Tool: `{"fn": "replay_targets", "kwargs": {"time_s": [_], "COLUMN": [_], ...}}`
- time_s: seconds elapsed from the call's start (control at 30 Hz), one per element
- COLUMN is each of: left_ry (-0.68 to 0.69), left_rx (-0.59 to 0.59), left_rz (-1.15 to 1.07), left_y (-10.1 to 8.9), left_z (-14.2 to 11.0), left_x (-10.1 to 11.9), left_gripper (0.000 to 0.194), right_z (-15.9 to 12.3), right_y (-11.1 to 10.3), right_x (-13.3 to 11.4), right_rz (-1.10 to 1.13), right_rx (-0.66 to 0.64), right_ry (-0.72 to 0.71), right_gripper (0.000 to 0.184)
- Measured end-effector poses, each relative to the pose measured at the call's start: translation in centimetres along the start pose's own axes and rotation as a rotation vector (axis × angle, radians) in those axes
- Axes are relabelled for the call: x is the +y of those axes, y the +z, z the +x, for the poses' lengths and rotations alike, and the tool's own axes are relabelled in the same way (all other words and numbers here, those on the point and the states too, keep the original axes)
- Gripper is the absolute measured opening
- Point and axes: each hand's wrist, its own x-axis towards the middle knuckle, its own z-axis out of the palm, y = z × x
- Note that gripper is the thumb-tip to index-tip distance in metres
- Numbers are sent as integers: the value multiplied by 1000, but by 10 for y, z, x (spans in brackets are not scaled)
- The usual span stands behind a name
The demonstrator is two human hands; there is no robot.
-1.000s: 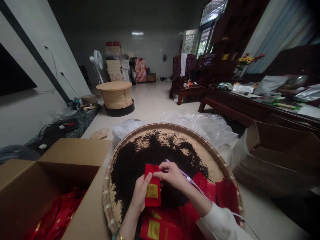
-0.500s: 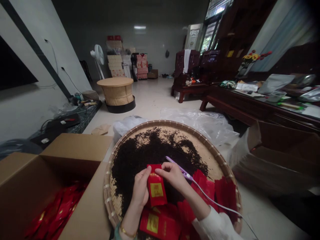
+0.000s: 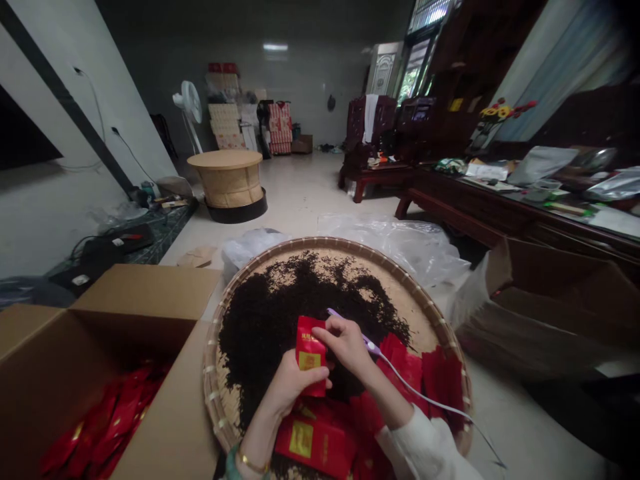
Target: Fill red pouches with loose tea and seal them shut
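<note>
Red packet stands between both hands, long axis running away from the wearer: the left hand has its grip closed round the lower end, thumb across the front, while the right hand, nearer the top, pinches that end. Behind the right hand lies a purple corded tool; dark leaves spread beyond across the round tray. Compared with half a second ago, the left thumb sits lower, off the top corner.

Far left: white fan beyond round light-topped stand; stacked cartons behind. Far right: white cloth over dark chair. Right: red and yellow flowers.
</note>
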Motion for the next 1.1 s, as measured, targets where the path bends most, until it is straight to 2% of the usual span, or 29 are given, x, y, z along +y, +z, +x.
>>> {"fn": "replay_targets", "kwargs": {"time_s": [0.17, 0.33, 0.47, 0.6, 0.7, 0.77, 0.83, 0.93, 1.0, 1.1], "left_ry": [-72, 17, -6, -67, -91, -94, -99, -98, -68, -23], "left_rx": [-50, -69, -90, -129, -180, -193, -175, -83, -20, 27], "left_rz": [110, -76, -23, 67, 124, 136, 97, -20, -79, -117], "left_y": [-9, -18, -16, -10, -7, -7, -8, -11, -14, -17], "left_z": [-2, -1, 0, -2, -3, -3, 0, 6, 10, 12], "left_x": [2, 3, -4, -11, -12, -11, -13, -19, -21, -21], "left_gripper": [41, 52, 46, 36, 27, 27, 32, 46, 53, 55], "right_z": [2, -9, -15, -16, -16, -14, -9, -1, 5, 8], "right_y": [-5, 4, 10, 6, 1, -3, -8, -21, -31, -42], "right_x": [0, 7, 7, 6, 6, 5, 6, 14, 25, 45], "right_rz": [4, 9, -4, -91, -165, -204, -269, -506, -740, -976], "right_rx": [-17, -50, -76, -226, -347, -400, -357, -118, -12, -93], "right_ry": [-30, 7, 73, 112, 30, -38, -76, -99, -81, 14], "right_gripper": [41, 41, 22, 20, 34, 35, 34, 26, 36, 59]}}
